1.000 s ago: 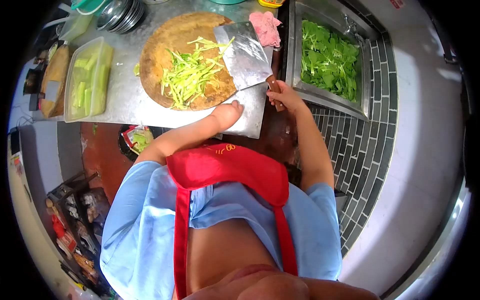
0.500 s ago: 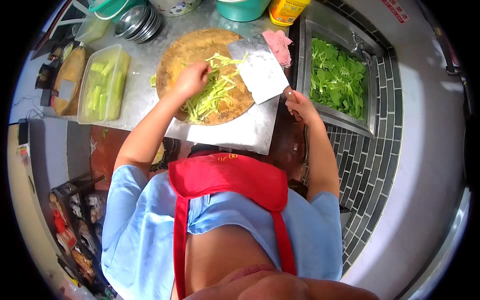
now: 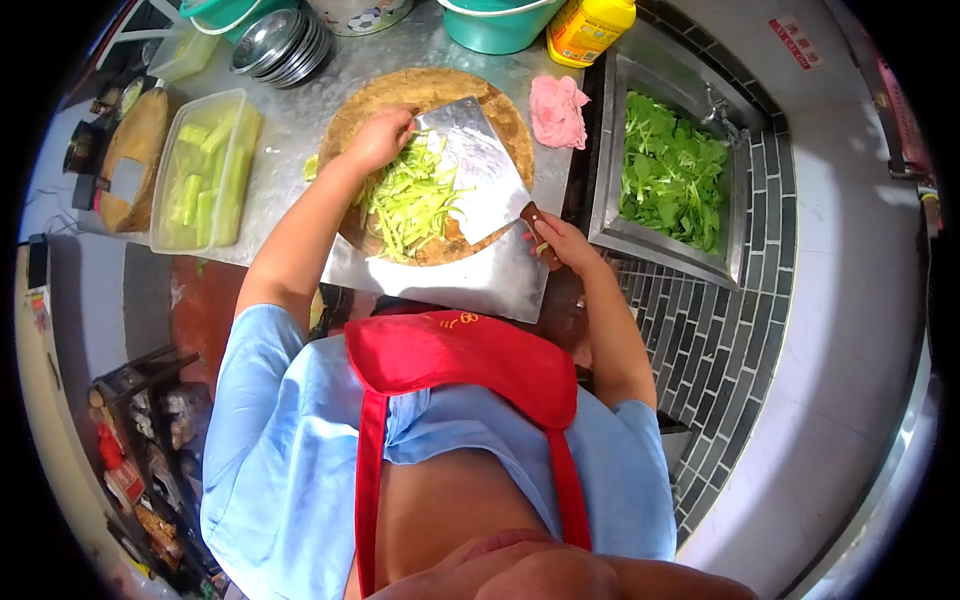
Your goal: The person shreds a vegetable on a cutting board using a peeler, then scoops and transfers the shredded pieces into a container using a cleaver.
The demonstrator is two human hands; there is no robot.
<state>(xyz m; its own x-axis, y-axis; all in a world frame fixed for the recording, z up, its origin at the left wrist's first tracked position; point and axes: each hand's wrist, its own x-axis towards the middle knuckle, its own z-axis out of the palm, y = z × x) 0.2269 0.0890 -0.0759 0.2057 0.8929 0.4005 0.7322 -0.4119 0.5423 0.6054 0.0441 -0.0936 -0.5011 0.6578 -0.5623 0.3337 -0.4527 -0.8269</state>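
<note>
A pale green heap of shredded vegetable (image 3: 408, 205) lies on the round wooden chopping board (image 3: 350, 112). My right hand (image 3: 562, 243) grips the brown handle of a cleaver (image 3: 485, 170). Its broad blade is over the right half of the board, along the right side of the shreds. At the heap's far left edge, close to the blade's far corner, is my left hand (image 3: 382, 138). Its fingers are curled in, and what they hold, if anything, is hidden.
A clear plastic tub (image 3: 243, 190) of cut green pieces stands left of the board. Right of it lie a pink cloth (image 3: 558, 112) and a sink (image 3: 665, 255) full of leafy greens. Stacked metal bowls (image 3: 275, 50), a teal bucket (image 3: 495, 28) and a yellow bottle (image 3: 588, 30) stand behind.
The cleaver has moved left, from the board's right edge to beside the shreds. The heap is more gathered, and my left hand has shifted slightly relative to it.
</note>
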